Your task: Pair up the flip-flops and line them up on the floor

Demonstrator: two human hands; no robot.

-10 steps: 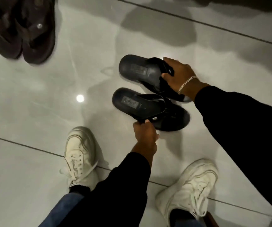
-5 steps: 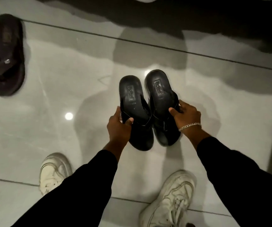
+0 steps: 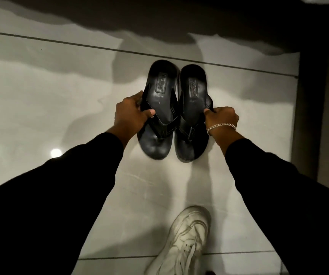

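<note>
between your two hands, the black flip-flops sit side by side: left flip-flop (image 3: 160,108) and right flip-flop (image 3: 193,116), inner edges touching, long axes parallel and running straight away from you, heels far, toes near. each is gripped mid-length at its outer edge, your left hand (image 3: 131,114) clamped on the left one, your right hand (image 3: 222,118) on the right strap side. floor (image 3: 40,116) contact can't be told; probably lower both straight down, axes kept parallel, near the far grout line (image 3: 80,45).
</note>
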